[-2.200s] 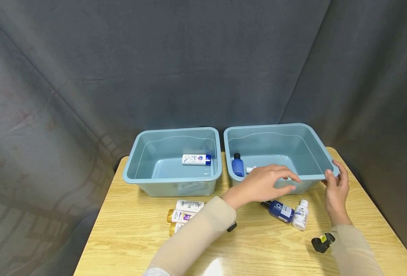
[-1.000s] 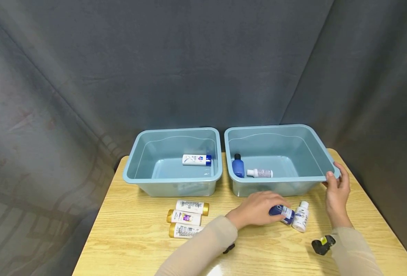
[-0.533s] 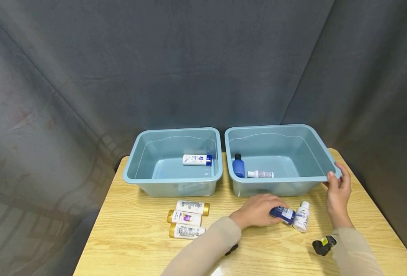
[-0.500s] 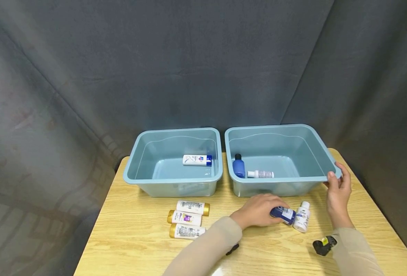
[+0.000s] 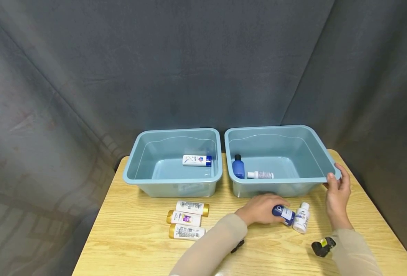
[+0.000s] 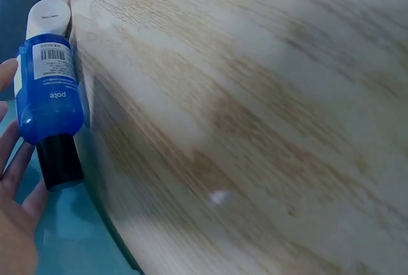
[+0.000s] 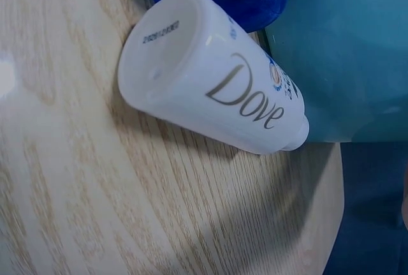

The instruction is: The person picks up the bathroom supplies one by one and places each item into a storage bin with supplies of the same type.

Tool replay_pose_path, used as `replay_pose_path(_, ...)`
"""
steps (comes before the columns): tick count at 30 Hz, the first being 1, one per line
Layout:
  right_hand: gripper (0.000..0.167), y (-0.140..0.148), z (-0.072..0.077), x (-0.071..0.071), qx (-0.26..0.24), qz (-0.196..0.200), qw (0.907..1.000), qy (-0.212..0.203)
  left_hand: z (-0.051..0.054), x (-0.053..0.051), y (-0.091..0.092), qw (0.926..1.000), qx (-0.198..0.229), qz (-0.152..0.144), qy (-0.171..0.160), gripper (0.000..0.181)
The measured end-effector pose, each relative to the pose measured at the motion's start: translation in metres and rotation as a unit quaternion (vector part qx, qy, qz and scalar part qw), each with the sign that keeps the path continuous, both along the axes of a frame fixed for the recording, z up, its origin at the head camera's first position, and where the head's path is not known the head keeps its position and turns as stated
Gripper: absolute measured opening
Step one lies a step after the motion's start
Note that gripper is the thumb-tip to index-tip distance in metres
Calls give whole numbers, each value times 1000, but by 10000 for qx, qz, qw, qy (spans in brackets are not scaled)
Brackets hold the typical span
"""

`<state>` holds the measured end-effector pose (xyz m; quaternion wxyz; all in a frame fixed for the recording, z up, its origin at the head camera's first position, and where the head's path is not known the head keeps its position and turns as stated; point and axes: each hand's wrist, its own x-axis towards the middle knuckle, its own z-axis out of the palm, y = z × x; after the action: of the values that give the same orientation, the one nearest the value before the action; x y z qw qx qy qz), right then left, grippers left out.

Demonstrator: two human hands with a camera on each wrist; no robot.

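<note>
My left hand is around the cap end of a clear blue bottle lying on the table, its fingers and thumb on the bottle's sides in the head view. In the left wrist view the blue bottle shows its black cap, with fingers along its far side. A white Dove bottle lies against the blue bottle's base; the right wrist view shows this Dove bottle close up. My right hand grips the front right corner of the right plastic tub, thumb over the rim.
The right tub contains a blue bottle and a small white bottle. Beside it, the left tub holds a white bottle with a blue cap. Several white, gold-capped bottles lie at front left. A grey curtain hangs behind.
My left hand has come down from in front of the right tub's rim onto the blue bottle and shifted slightly right along it. My right hand stays on the tub's corner.
</note>
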<state>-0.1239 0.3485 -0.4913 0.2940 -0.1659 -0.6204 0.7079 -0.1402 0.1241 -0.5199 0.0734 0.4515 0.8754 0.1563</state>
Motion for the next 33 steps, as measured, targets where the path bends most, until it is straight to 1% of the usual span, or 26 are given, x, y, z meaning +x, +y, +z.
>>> replay_pose_path(3, 42, 1, 0, 0, 27, 12, 10000, -58, -3, -1, 2, 10000, 5, 10, -34, 56)
replay_pose_path(8, 42, -1, 0, 2, -40, -22, 10000, -68, -12, -1, -1, 10000, 57, -1, -67, 56)
replay_pose_path(11, 43, -2, 1, 2, 53, -29, 9999, -148, -15, -1, -2, 9999, 95, 3, -91, 56)
replay_pose_path(18, 43, -2, 3, 2, 96, 29, 9997, -227, -15, 0, -3, 9998, 180, 33, -94, 57)
replay_pose_path(22, 43, -3, 3, 2, 177, -2, 9995, -271, -15, 0, -3, 9995, 270, 52, -124, 56)
replay_pose_path(33, 44, -4, 4, 2, 190, -36, 9993, -327, -21, 3, -2, 9993, 325, 88, -132, 61)
